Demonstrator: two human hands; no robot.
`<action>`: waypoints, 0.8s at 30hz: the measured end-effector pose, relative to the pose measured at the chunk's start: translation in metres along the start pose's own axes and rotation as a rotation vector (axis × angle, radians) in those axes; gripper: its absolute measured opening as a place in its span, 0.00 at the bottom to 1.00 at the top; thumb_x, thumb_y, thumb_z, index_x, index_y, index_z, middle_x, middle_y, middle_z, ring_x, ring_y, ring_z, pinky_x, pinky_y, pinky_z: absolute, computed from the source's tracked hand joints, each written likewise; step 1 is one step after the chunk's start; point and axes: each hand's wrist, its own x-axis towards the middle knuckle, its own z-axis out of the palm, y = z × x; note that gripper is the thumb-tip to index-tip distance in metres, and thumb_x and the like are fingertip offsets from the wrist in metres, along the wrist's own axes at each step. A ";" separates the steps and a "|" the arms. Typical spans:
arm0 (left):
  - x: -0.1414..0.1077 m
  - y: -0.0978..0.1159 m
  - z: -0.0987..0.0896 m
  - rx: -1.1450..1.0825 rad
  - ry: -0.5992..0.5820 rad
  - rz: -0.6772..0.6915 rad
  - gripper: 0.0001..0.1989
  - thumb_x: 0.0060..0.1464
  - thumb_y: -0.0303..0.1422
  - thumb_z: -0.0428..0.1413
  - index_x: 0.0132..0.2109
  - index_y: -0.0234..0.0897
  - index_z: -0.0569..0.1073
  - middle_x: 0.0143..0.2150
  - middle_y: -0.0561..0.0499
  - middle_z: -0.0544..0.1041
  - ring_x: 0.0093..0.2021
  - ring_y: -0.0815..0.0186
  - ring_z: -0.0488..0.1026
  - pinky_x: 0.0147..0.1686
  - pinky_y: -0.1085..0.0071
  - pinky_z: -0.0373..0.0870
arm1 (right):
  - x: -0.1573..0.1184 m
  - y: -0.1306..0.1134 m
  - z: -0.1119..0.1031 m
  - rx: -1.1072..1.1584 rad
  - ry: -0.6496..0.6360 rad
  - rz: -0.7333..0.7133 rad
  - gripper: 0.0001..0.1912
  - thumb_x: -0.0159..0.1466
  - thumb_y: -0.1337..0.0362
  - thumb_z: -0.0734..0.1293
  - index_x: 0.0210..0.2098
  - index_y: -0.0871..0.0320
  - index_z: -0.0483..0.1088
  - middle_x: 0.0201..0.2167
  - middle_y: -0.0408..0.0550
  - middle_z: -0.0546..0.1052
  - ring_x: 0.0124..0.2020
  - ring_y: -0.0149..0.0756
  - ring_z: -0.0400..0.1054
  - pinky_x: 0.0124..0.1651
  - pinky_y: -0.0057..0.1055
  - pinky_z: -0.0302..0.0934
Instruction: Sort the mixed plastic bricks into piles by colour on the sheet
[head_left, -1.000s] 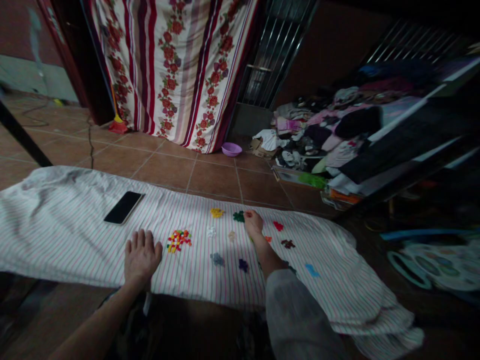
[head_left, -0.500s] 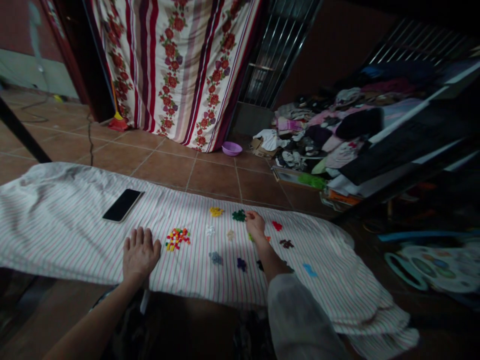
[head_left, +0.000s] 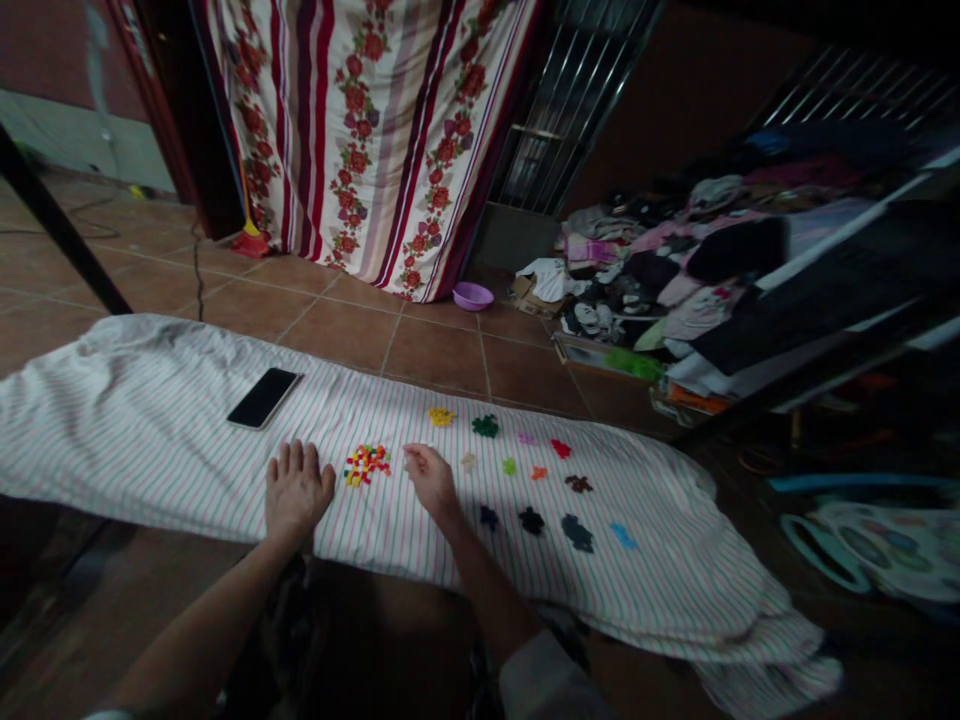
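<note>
My left hand (head_left: 298, 490) lies flat on the striped cloth (head_left: 375, 535), fingers spread, left of a mixed pile of small red, yellow, orange and white pieces (head_left: 367, 465). Just right of that pile is my right hand (head_left: 431, 480), its fingertips pressed together; whatever they may hold is too small to make out. Sorted clusters lie beyond and to its right: yellow (head_left: 440, 416), dark green (head_left: 485, 426), pink (head_left: 526, 438), red (head_left: 560, 448), lime (head_left: 509, 466), orange (head_left: 539, 473), brown (head_left: 578, 484), navy (head_left: 488, 517), black (head_left: 532, 520), dark grey (head_left: 577, 533) and blue (head_left: 623, 536).
A dark phone (head_left: 265, 398) rests on the cloth at the left. Past the cloth, a purple basin (head_left: 472, 296) stands on the tiled floor below a hanging floral curtain (head_left: 356, 150). Heaped clothes (head_left: 645, 270) fill the right background.
My right hand has moved left from the dark green cluster to beside the mixed pile, uncovering the pink, lime, orange and black clusters. The view has shifted slightly; my left hand stays flat.
</note>
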 end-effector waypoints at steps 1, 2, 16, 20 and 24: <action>0.000 0.000 -0.001 -0.005 0.000 -0.002 0.30 0.58 0.41 0.43 0.61 0.25 0.65 0.64 0.33 0.64 0.66 0.45 0.57 0.62 0.51 0.52 | -0.004 -0.006 0.011 -0.038 -0.024 -0.010 0.12 0.62 0.66 0.61 0.40 0.55 0.75 0.37 0.46 0.79 0.37 0.33 0.73 0.43 0.29 0.67; 0.000 0.000 -0.001 -0.011 -0.002 -0.006 0.30 0.58 0.40 0.43 0.61 0.25 0.65 0.64 0.33 0.64 0.66 0.45 0.57 0.62 0.51 0.52 | -0.006 -0.010 0.021 -0.090 -0.034 -0.011 0.12 0.62 0.67 0.61 0.40 0.55 0.75 0.38 0.46 0.78 0.38 0.34 0.73 0.44 0.29 0.66; 0.001 0.001 0.001 -0.032 -0.002 -0.012 0.30 0.58 0.40 0.44 0.61 0.24 0.65 0.64 0.31 0.64 0.66 0.44 0.57 0.63 0.50 0.51 | -0.010 -0.020 0.048 -0.474 -0.001 0.099 0.13 0.65 0.69 0.59 0.45 0.57 0.72 0.41 0.50 0.77 0.45 0.37 0.70 0.46 0.29 0.60; 0.001 0.002 -0.001 -0.013 -0.014 -0.010 0.30 0.59 0.40 0.43 0.62 0.24 0.65 0.64 0.32 0.63 0.67 0.45 0.56 0.63 0.50 0.51 | 0.003 -0.012 0.046 -0.454 -0.040 0.162 0.09 0.63 0.68 0.61 0.40 0.56 0.72 0.36 0.48 0.78 0.39 0.37 0.72 0.40 0.29 0.61; 0.001 0.003 -0.004 -0.004 -0.016 -0.013 0.29 0.59 0.40 0.43 0.61 0.25 0.65 0.64 0.32 0.64 0.66 0.45 0.57 0.63 0.51 0.51 | 0.010 -0.006 0.046 -0.354 -0.054 0.186 0.06 0.63 0.67 0.62 0.36 0.53 0.71 0.28 0.42 0.77 0.29 0.32 0.70 0.31 0.26 0.59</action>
